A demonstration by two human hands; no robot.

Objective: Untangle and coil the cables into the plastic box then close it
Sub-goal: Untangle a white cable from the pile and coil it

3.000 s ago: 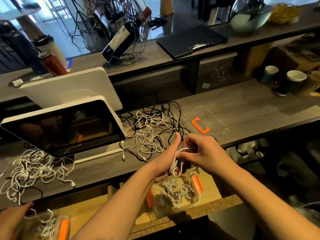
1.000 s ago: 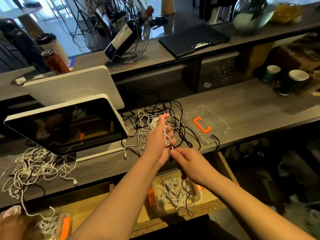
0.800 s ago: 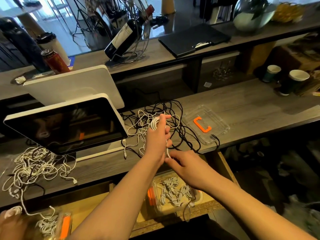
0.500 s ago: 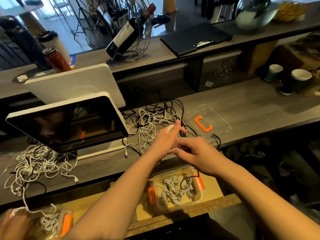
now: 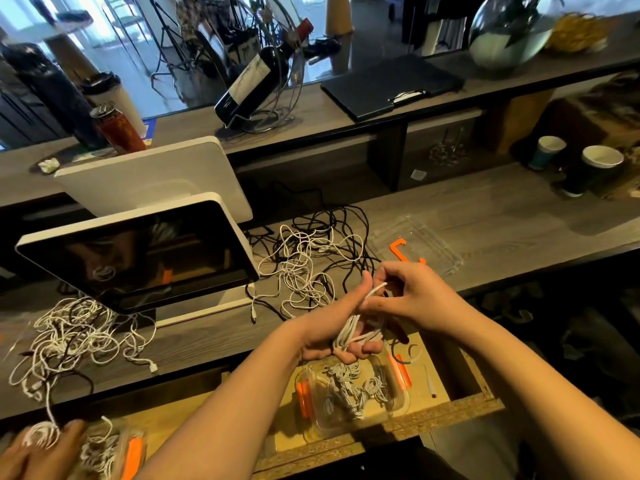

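White cable coil [image 5: 353, 332] sits wrapped in the left hand [image 5: 332, 327], directly above the open plastic box [image 5: 349, 393]; the right hand [image 5: 412, 296] pinches its loose end beside the table [image 5: 502, 220].

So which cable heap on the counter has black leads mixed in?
The tangle right of the tablet, with long black loops; the left heap looks mostly white.

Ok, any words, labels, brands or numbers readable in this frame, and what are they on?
None can be read.
wine bottle: pale label, print too blurred.
red can: pale markings, illegible.
blue card behind the can: too small to read.
screen: dark, only reflections.
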